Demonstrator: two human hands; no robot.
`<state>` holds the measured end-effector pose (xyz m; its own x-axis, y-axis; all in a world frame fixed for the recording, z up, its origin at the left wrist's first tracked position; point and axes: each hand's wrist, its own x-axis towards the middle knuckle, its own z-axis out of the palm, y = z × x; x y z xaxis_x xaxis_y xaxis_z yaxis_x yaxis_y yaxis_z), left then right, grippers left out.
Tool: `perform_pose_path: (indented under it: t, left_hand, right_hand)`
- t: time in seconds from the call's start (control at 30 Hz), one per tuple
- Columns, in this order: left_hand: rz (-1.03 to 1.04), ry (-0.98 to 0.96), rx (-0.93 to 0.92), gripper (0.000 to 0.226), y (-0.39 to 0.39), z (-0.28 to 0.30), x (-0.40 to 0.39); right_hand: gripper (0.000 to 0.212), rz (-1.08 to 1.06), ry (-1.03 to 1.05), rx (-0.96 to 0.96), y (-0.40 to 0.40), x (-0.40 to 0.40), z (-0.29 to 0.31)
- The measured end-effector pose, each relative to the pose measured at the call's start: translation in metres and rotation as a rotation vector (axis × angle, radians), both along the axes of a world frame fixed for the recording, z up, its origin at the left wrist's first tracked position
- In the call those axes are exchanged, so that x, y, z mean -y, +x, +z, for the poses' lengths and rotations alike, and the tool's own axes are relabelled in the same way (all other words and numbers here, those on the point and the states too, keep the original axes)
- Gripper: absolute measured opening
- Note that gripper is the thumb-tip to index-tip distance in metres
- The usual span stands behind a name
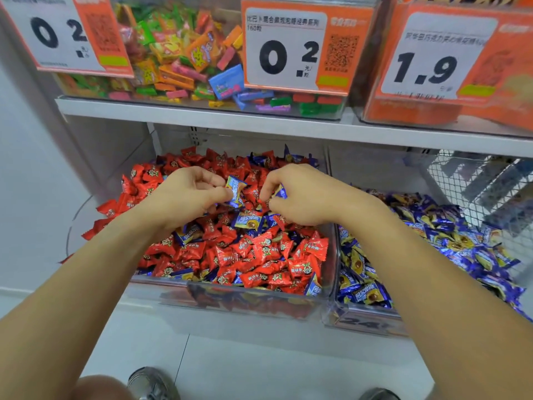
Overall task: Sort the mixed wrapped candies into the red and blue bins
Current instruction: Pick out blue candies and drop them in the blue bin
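over the red bin [331, 264], mostly red candies [259, 249] with blue candies mixed through; one blue candy [236, 189] is pinched between thumb and fingers of the left hand [187, 194], lifted just clear of the pile. right hand [300, 194] is curled, fingers pinching a second blue wrapper [282, 192] at the heap's surface. blue bin [336, 308] sits just beside, to the right, already full of blue candies [432, 241]. judgement: step in hand is pulling blue strays out of the red side; best to grip each wrapper by its body rather than a twisted end, lift straight up so neighbours don't spill over the clear front wall, then carry across the divider before letting go. more blue pieces show near the front edge. both bins rest on a white lower shelf [138, 313]; above, a shelf [202, 116] with a clear box of assorted sweets [178, 59] and orange price tags [294, 47]; pale tiled floor, shoes below.
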<state>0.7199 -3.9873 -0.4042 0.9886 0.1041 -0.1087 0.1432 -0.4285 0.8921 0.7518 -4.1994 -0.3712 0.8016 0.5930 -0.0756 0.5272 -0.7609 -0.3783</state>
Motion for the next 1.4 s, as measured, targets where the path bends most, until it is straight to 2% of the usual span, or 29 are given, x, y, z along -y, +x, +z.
perform_pose_path:
  t: [0.1, 0.23, 0.3, 0.4, 0.47, 0.53, 0.6, 0.7, 0.8, 0.9, 1.07, 1.27, 1.4]
  left_hand:
    - [0.007, 0.004, -0.031, 0.016, 0.0, 0.003, 0.005]
    - [0.095, -0.035, -0.029, 0.024, -0.001, 0.007, 0.012]
    - [0.113, -0.046, -0.031, 0.025, 0.0, 0.008, 0.012]
    - [0.109, 0.001, -0.041, 0.03, -0.001, 0.008, 0.01]
    - [0.015, 0.119, -0.019, 0.038, -0.005, 0.007, 0.006]
    - [-0.104, 0.25, 0.02, 0.043, -0.009, 0.007, 0.003]
    - [-0.164, 0.328, 0.043, 0.043, -0.012, 0.007, 0.001]
    - [-0.186, 0.385, 0.072, 0.042, -0.014, 0.011, 0.001]
    - [-0.19, 0.368, 0.118, 0.037, -0.015, 0.013, 0.009]
    - [-0.306, 0.293, 0.153, 0.032, -0.02, 0.011, 0.039]
    - [-0.423, 0.33, 0.338, 0.031, -0.026, 0.018, 0.094]
    - [-0.446, 0.231, 0.435, 0.032, -0.02, 0.038, 0.154]
    - [-0.497, 0.299, 0.385, 0.022, 0.002, 0.04, 0.188]
  right_hand:
    - [0.017, 0.01, 0.034, -0.046, -0.001, -0.008, -0.005]
    - [0.044, 0.053, -0.031, 0.09, 0.003, -0.021, -0.018]
    - [0.049, 0.074, -0.04, 0.062, 0.004, -0.026, -0.025]
    - [0.043, 0.105, -0.067, 0.06, 0.005, -0.033, -0.036]
    - [0.028, 0.134, -0.101, 0.037, 0.004, -0.035, -0.038]
    - [0.031, 0.143, -0.121, 0.013, 0.004, -0.035, -0.037]
    - [0.024, 0.115, -0.065, 0.045, 0.004, -0.031, -0.03]
    - [0.033, 0.011, 0.083, 0.075, 0.005, -0.015, -0.015]
    - [0.027, -0.082, 0.363, -0.181, 0.001, 0.006, -0.001]
    - [0.024, -0.112, 0.703, -0.437, -0.012, 0.024, 0.003]
    - [0.021, -0.115, 0.626, -0.35, -0.032, 0.065, 0.005]
    - [0.008, -0.247, 0.985, -0.409, -0.045, 0.136, 0.007]
    - [0.014, -0.358, 0.879, -0.296, -0.047, 0.187, -0.009]
